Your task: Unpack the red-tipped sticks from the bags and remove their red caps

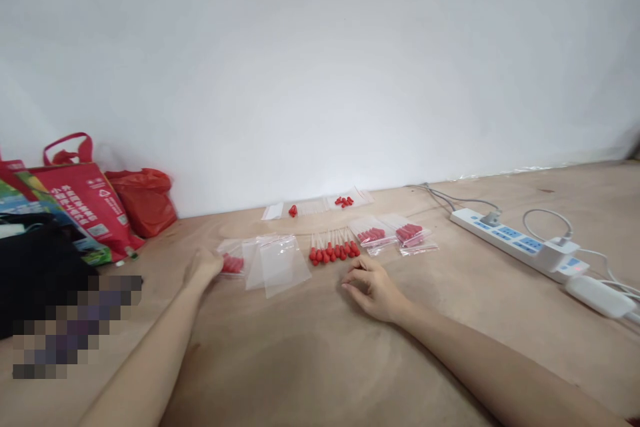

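My left hand is at the left edge of a clear zip bag with red-tipped pieces. Its fingers are blurred and partly hidden, so their grip cannot be made out. Clear, flat zip bags overlap just right of that bag. Beside them is a row of droppers with red bulbs toward me and thin clear stems pointing to the wall. My right hand rests on the table just below the row's right end, fingers loosely bent, thumb apart, nothing visible in it.
Filled zip bags lie right of the row, another beside them. Near the wall are small red bulbs and more clear stems. A white power strip with cables is at right; red bags stand at left.
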Available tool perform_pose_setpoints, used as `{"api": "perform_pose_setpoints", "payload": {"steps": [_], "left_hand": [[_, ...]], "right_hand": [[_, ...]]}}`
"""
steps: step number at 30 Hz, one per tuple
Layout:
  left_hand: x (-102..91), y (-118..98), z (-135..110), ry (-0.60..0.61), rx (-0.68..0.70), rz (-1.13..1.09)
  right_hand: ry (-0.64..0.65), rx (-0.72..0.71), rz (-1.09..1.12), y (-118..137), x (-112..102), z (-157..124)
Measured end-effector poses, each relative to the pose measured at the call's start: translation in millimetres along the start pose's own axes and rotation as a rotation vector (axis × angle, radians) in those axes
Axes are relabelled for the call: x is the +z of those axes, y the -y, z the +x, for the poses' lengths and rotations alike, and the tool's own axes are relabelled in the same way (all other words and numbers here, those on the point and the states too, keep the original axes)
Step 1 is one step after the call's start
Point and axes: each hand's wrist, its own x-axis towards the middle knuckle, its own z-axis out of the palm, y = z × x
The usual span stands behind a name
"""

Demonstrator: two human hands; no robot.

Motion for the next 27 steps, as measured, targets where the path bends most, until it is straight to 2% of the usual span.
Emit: {"api": "perform_pose_setpoints", "payload": {"steps": [3,5,6,7,9,11,13,15,17,18,20,22,24,27], "left_hand": [[-22.5,-3.6,-12.3,-0.142,-0.099,0.052],[-34.0,-10.8,-24.7,-0.218,-0.052,0.027],[-36.6,-15.9,-32.4,-0.286,-0.026,-0.040],[-36.6,-21.7,-41.5,-0.301,-0.010,-0.133],[-28.6,-34.1,-64.6,-0.217,0.037,-0.264],[-13.5,-45.6,-94.8,-0.124,0.111,-0.313],[2.4,-55.1,-128.5,-0.003,0.214,-0.368],[13.7,-62.3,-158.4,0.189,0.414,-0.468],[18.7,-67.1,-176.2,0.381,0.555,-0.455],[19.5,-68.5,-178.9,0.451,0.620,-0.428],[20.0,-68.3,-171.6,0.477,0.709,-0.351],[21.5,-63.1,-151.4,0.371,0.721,-0.237],[24.5,-52.7,-125.2,0.332,0.694,-0.040],[28.5,-30.7,-89.0,0.461,0.687,0.164]], "right_hand": [[-0.002,0.010,0.012,0.1,1.4,-0.2],[-0.004,0.029,0.046,2.0,2.8,0.2],[-0.003,0.062,0.083,3.7,3.5,0.7],[-0.004,0.118,0.139,6.1,4.2,1.4],[-0.004,0.299,0.345,12.2,5.2,3.2],[0.007,0.516,0.670,19.5,6.1,5.0],[0.039,0.675,1.025,26.5,7.1,5.8],[0.083,0.740,1.264,31.4,8.4,5.7],[0.104,0.739,1.340,32.3,9.2,5.4],[0.103,0.730,1.335,31.0,9.0,5.5],[0.093,0.712,1.303,24.3,6.3,6.4],[0.124,0.705,1.268,13.4,0.5,8.1],[0.186,0.708,1.198,0.4,-7.4,9.5],[0.284,0.724,0.993,-16.7,-19.3,9.5]]}}
